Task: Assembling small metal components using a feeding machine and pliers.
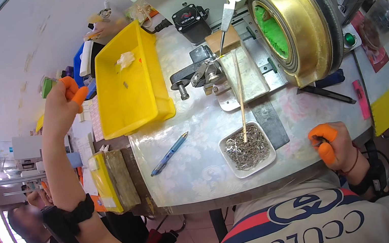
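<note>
In the head view, with clock positions taken from its centre, the shallow, smooth yellow plastic tray [124, 113] lies at ten o'clock, straight-walled with rounded corners, a crumpled white scrap [125, 60] inside. At four o'clock sits the small, square white dish [229, 163] with softened corners, filled with a tangle of thin, shiny metal pieces [249, 154]. A slim pale wooden stick [238, 83] reaches from that dish up over the flat metal block [247, 79]. The broad, glossy gold-coloured ring [303, 26] stands at two o'clock, a rough-textured green mass [270, 31] showing within it. A slender blue pen [169, 154] rests near eight o'clock on the floral-patterned tabletop covering [198, 172].

The left hand [60, 102] is raised between nine and ten o'clock, on the outer side of the tray, its forearm rising steeply. Orange covers [79, 96] sheathe two digits, which bend inward; whether they pinch anything cannot be told.

The right hand [340, 144] is low between three and four o'clock, beside the table edge, apart from the dish. Its two orange-covered digits curl toward each other around a dark gap; whether something is gripped there is unclear.
</note>
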{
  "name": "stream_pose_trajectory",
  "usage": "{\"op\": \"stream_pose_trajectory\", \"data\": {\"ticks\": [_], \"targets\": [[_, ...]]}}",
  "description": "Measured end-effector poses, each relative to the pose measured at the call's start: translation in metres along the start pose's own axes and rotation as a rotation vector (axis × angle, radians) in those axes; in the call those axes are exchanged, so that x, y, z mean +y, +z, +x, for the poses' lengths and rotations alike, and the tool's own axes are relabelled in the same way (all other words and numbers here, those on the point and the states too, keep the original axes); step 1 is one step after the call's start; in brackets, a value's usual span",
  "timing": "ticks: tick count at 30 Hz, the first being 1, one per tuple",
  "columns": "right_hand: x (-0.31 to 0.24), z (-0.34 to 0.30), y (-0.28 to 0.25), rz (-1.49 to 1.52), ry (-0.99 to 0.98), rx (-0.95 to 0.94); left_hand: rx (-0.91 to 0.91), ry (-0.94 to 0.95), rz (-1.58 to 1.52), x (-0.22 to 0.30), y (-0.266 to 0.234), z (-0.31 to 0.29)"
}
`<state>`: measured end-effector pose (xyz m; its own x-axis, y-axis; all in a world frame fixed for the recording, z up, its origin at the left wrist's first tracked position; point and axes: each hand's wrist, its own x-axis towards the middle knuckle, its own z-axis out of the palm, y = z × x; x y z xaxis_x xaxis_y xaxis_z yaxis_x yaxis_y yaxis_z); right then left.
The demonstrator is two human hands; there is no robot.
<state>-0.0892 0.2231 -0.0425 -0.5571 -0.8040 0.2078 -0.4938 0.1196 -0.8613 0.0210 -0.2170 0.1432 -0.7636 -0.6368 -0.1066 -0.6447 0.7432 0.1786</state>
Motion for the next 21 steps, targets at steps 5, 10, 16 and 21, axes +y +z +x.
{"op": "stream_pose_trajectory", "data": {"ticks": [5, 10, 16, 21], "targets": [[-0.001, 0.001, 0.001, -0.029, 0.033, -0.014, 0.022, 0.687, 0.361, -0.021, 0.016, -0.007], [-0.001, 0.002, 0.002, -0.013, 0.029, -0.004, 0.033, -0.028, -0.335, 0.001, 0.009, -0.026], [0.0, 0.001, 0.002, -0.02, 0.026, 0.009, 0.261, 0.145, -0.241, 0.001, 0.005, -0.036], [0.001, 0.0, 0.003, -0.03, -0.001, 0.01, 0.262, 0.633, 0.342, 0.002, 0.002, -0.043]]}}
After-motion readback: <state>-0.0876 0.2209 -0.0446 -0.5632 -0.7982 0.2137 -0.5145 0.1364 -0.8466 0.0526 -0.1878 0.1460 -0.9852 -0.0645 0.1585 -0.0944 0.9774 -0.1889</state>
